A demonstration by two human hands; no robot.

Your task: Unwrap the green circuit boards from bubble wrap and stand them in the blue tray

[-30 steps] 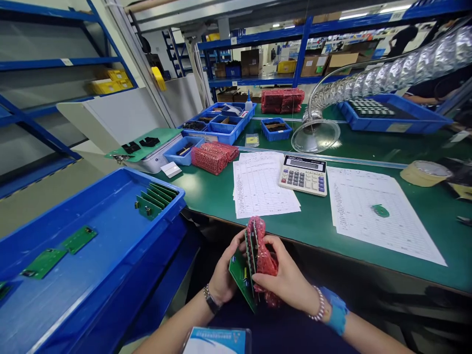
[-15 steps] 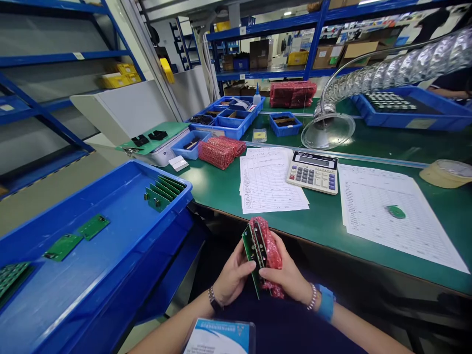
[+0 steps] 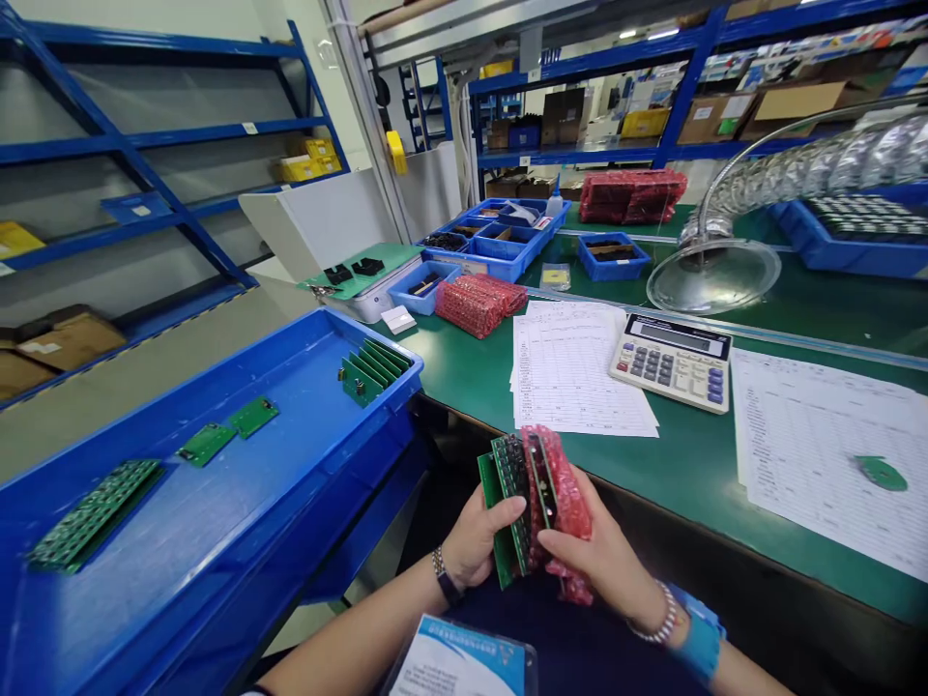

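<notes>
- The left hand (image 3: 475,541) and right hand (image 3: 601,551) are both clenched around a stack of green circuit boards (image 3: 511,493) partly wrapped in red bubble wrap (image 3: 565,512), held just in front of the desk (image 3: 696,464) edge.
- Left of the hands, one blue tray (image 3: 217,375) holds one comb-like row of boards (image 3: 369,375), two single boards (image 3: 228,430) and one board strip (image 3: 94,515).
- On the desk, ahead: two paper sheet stacks (image 3: 572,372), one calculator (image 3: 671,361), one red bubble-wrap bundle (image 3: 479,306).
- Farther back: one compartmented blue parts bin (image 3: 493,242), one silver duct (image 3: 833,169).
</notes>
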